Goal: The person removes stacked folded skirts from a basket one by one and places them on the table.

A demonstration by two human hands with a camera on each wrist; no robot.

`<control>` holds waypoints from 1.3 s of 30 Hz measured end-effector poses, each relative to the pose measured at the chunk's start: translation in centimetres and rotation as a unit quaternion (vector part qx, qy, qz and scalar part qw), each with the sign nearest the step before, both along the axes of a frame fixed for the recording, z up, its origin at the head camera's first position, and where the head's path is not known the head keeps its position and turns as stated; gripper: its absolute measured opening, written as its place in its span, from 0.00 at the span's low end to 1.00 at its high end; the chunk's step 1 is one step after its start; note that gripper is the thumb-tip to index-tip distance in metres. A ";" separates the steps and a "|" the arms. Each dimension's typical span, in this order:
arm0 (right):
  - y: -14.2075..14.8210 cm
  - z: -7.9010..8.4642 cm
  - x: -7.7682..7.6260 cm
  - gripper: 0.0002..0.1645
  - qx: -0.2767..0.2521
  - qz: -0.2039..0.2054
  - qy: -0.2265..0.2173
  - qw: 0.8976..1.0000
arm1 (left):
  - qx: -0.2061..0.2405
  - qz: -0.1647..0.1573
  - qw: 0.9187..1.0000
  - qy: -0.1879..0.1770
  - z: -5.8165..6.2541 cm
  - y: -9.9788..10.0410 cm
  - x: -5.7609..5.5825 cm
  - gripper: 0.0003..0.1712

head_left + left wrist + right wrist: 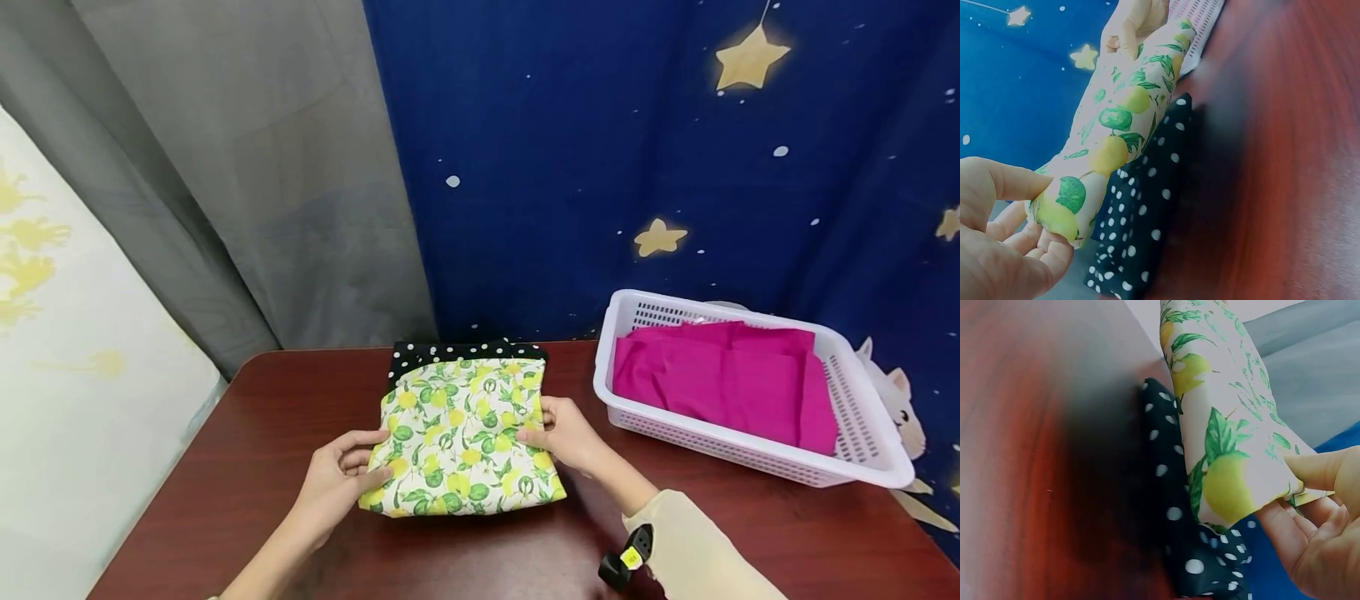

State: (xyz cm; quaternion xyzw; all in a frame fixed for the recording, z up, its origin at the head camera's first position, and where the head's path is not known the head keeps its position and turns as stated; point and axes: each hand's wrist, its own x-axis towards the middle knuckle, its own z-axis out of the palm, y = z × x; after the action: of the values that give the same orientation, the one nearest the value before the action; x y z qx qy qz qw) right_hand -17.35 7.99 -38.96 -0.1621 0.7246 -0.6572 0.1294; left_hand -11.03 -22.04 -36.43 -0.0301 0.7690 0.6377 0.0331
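Observation:
A folded lemon-print cloth point(461, 442), white with yellow lemons and green leaves, is held up by both hands. My left hand point(333, 479) pinches its left edge, thumb on top and fingers beneath. On the opposite edge, my right hand point(570, 437) grips it the same way. Behind and below it lies a folded black cloth with white dots point(468, 350), mostly hidden in the head view. Both wrist views show the lemon-print cloth point(1116, 119) above the dotted cloth point(1175, 512), which rests on the table.
A white plastic basket point(720, 442) stands at the right of the brown table point(300, 400), with folded magenta cloth point(727, 379) inside. Grey and blue star-patterned curtains point(555, 167) hang behind. A small black device point(626, 558) is at the right sleeve.

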 end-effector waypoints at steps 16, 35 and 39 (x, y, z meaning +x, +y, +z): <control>-0.4 -3.7 0.6 0.17 0.011 0.017 -0.032 0.999 | 0.007 0.007 0.999 -0.051 -3.7 -0.4 0.6 0.27; 0.6 -5.2 0.5 0.20 0.063 0.024 -0.086 0.994 | -0.005 -0.088 0.989 -0.115 -6.5 -2.1 0.2 0.33; 0.8 -5.0 0.5 0.22 0.086 0.023 -0.085 0.992 | -0.025 -0.121 0.987 -0.105 -6.4 -2.7 -0.1 0.32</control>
State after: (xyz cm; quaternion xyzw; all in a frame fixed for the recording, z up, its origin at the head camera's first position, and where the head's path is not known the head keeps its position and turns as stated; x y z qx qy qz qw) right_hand -16.86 8.81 -43.96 -0.1105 0.7607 -0.6010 0.2190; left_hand -11.14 -24.74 -42.83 -0.0041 0.7750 0.6027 0.1901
